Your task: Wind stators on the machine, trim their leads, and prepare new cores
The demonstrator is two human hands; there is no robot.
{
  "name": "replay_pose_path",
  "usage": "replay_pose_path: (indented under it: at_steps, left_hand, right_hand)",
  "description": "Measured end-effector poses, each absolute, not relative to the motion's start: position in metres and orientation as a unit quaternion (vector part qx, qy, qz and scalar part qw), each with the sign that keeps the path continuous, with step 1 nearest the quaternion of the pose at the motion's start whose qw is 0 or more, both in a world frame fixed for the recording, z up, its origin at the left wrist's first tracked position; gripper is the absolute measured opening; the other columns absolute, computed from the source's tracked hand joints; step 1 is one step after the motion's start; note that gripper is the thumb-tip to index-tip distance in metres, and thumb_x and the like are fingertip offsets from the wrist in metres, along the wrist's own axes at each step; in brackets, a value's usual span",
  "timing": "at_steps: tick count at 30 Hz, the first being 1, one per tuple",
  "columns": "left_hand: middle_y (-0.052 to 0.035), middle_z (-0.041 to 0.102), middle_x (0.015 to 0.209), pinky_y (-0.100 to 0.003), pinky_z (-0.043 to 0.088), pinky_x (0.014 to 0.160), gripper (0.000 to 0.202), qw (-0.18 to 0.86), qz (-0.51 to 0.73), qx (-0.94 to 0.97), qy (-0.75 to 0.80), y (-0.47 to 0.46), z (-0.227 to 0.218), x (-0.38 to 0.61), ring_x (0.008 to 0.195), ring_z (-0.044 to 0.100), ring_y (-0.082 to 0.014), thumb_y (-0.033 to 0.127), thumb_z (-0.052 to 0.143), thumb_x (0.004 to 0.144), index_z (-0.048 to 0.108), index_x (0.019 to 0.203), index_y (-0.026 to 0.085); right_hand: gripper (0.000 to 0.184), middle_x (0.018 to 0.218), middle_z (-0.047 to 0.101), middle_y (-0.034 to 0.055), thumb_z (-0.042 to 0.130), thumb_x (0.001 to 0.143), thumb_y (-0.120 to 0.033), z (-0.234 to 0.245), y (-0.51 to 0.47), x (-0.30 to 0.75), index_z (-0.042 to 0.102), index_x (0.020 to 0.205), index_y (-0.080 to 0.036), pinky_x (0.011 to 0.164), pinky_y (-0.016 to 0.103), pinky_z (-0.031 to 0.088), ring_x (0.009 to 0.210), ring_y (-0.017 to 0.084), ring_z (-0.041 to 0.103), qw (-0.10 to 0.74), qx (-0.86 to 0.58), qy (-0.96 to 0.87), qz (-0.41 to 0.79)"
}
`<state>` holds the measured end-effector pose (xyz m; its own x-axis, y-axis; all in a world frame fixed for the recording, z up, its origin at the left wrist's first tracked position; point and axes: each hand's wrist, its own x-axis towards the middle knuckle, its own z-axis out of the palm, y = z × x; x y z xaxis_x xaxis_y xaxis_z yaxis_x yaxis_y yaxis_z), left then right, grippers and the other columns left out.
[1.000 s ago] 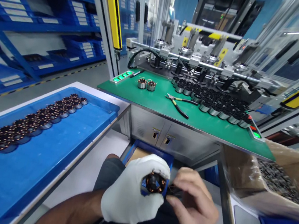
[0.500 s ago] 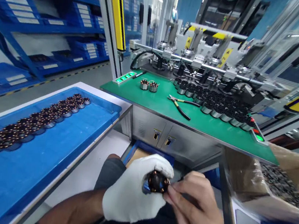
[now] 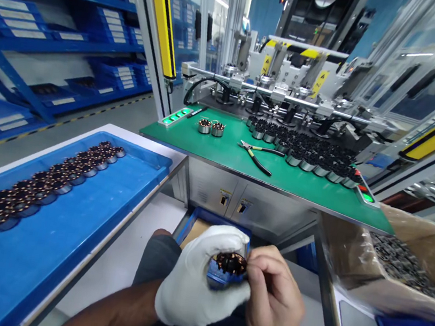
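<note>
My left hand [image 3: 189, 288], in a white glove, curves thumb and fingers around a motor stator [image 3: 231, 262] with copper windings and a black insulator. The stator is above my lap, its wound face turned partly up. At its right edge my bare right hand [image 3: 273, 300] closes in a pinch; whatever lies between those fingertips is too small to make out. On the green bench mat [image 3: 211, 148] beyond, two wound stators [image 3: 211, 127] with wire ends showing stand side by side. Cutting pliers [image 3: 257, 155] lie with jaws parted, near many black-topped stators [image 3: 304, 148] without visible copper.
On the left, a blue tray [image 3: 114, 208] carries rows of wound stators [image 3: 45, 179]. A winding machine [image 3: 284, 89] stands behind the bench. To the right is a lined cardboard box [image 3: 429, 236] with small dark parts. An open blue-rimmed drawer or bin [image 3: 188, 223] sits under the bench.
The stator has tilted in my left hand, so its face looks flatter. My right hand has shifted slightly left, its fingers curled more tightly at the stator's edge. The view has moved slightly.
</note>
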<state>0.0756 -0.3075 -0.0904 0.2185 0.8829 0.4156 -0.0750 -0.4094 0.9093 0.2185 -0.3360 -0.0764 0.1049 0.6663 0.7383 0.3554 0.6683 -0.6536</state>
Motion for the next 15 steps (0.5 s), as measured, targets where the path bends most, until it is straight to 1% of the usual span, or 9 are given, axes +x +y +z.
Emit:
replay_pose_path:
  at_steps: [2, 4, 6, 8, 9, 10, 12, 14, 15]
  left_hand:
    - [-0.0088, 0.062, 0.125, -0.037, 0.049, 0.098, 0.060, 0.490, 0.537, 0.613, 0.309, -0.298, -0.089, 0.071, 0.114, 0.059, -0.0262, 0.047, 0.075, 0.073, 0.057, 0.126, 0.026]
    - [-0.0107, 0.064, 0.121, -0.035, 0.052, 0.090, 0.059, 0.546, 0.485, 0.608, 0.311, -0.286, -0.086, 0.064, 0.108, 0.062, -0.0241, 0.061, 0.057, 0.085, 0.056, 0.128, 0.022]
    - [-0.0114, 0.071, 0.094, -0.029, 0.054, 0.069, 0.063, 0.639, 0.362, 0.607, 0.303, -0.274, -0.084, 0.058, 0.080, 0.067, -0.0193, 0.068, 0.038, 0.091, 0.067, 0.104, 0.013]
    - [-0.0091, 0.066, 0.066, -0.023, 0.046, 0.050, 0.072, 0.714, 0.236, 0.596, 0.283, -0.267, -0.084, 0.055, 0.054, 0.058, -0.0135, 0.072, 0.034, 0.089, 0.067, 0.076, 0.009]
    - [-0.0080, 0.064, 0.060, -0.022, 0.041, 0.045, 0.072, 0.735, 0.205, 0.589, 0.268, -0.267, -0.084, 0.054, 0.049, 0.054, -0.0118, 0.073, 0.036, 0.088, 0.065, 0.071, 0.009]
    - [-0.0073, 0.063, 0.059, -0.021, 0.039, 0.044, 0.070, 0.743, 0.205, 0.584, 0.254, -0.267, -0.085, 0.054, 0.047, 0.053, -0.0110, 0.073, 0.040, 0.087, 0.064, 0.072, 0.009]
    - [-0.0058, 0.067, 0.071, -0.019, 0.040, 0.044, 0.057, 0.757, 0.238, 0.562, 0.232, -0.271, -0.085, 0.055, 0.050, 0.056, -0.0102, 0.066, 0.055, 0.083, 0.064, 0.093, 0.011]
    - [-0.0027, 0.067, 0.088, -0.017, 0.043, 0.045, 0.051, 0.782, 0.279, 0.512, 0.222, -0.276, -0.085, 0.058, 0.055, 0.060, -0.0095, 0.049, 0.074, 0.078, 0.057, 0.117, 0.020]
    - [-0.0013, 0.067, 0.094, -0.017, 0.046, 0.048, 0.055, 0.793, 0.303, 0.484, 0.213, -0.279, -0.084, 0.060, 0.060, 0.062, -0.0096, 0.037, 0.080, 0.074, 0.054, 0.121, 0.025]
  right_hand:
    - [0.020, 0.075, 0.058, 0.0016, 0.049, 0.085, 0.001, -0.078, -0.333, 0.221, 0.058, 0.088, -0.016, 0.060, 0.024, 0.048, 0.068, 0.012, 0.057, 0.637, -0.377, -0.662, 0.115]
    - [0.021, 0.076, 0.058, 0.0018, 0.050, 0.083, 0.003, -0.078, -0.331, 0.226, 0.058, 0.089, -0.016, 0.060, 0.024, 0.049, 0.069, 0.012, 0.057, 0.626, -0.362, -0.683, 0.097]
    - [0.023, 0.077, 0.059, 0.0024, 0.051, 0.082, 0.004, -0.077, -0.330, 0.231, 0.058, 0.091, -0.015, 0.061, 0.024, 0.050, 0.070, 0.012, 0.058, 0.610, -0.348, -0.706, 0.091]
    - [0.024, 0.076, 0.059, 0.0029, 0.051, 0.082, 0.005, -0.075, -0.330, 0.235, 0.058, 0.094, -0.015, 0.060, 0.024, 0.051, 0.071, 0.012, 0.059, 0.592, -0.337, -0.727, 0.082]
    - [0.023, 0.076, 0.060, 0.0031, 0.052, 0.082, 0.004, -0.074, -0.330, 0.236, 0.058, 0.094, -0.015, 0.060, 0.024, 0.050, 0.071, 0.013, 0.059, 0.583, -0.338, -0.736, 0.070]
    - [0.022, 0.076, 0.060, 0.0033, 0.053, 0.083, 0.004, -0.073, -0.331, 0.237, 0.058, 0.095, -0.014, 0.060, 0.024, 0.050, 0.070, 0.013, 0.059, 0.573, -0.345, -0.742, 0.054]
    - [0.020, 0.075, 0.061, 0.0032, 0.056, 0.084, 0.002, -0.072, -0.331, 0.236, 0.059, 0.094, -0.014, 0.059, 0.024, 0.049, 0.069, 0.012, 0.058, 0.561, -0.376, -0.737, 0.019]
    - [0.017, 0.075, 0.061, 0.0029, 0.056, 0.085, 0.001, -0.070, -0.331, 0.234, 0.059, 0.090, -0.015, 0.059, 0.023, 0.048, 0.068, 0.011, 0.057, 0.566, -0.412, -0.714, 0.008]
    - [0.015, 0.074, 0.060, 0.0026, 0.056, 0.087, 0.000, -0.070, -0.330, 0.234, 0.059, 0.088, -0.015, 0.059, 0.022, 0.047, 0.068, 0.010, 0.057, 0.574, -0.425, -0.700, 0.016]
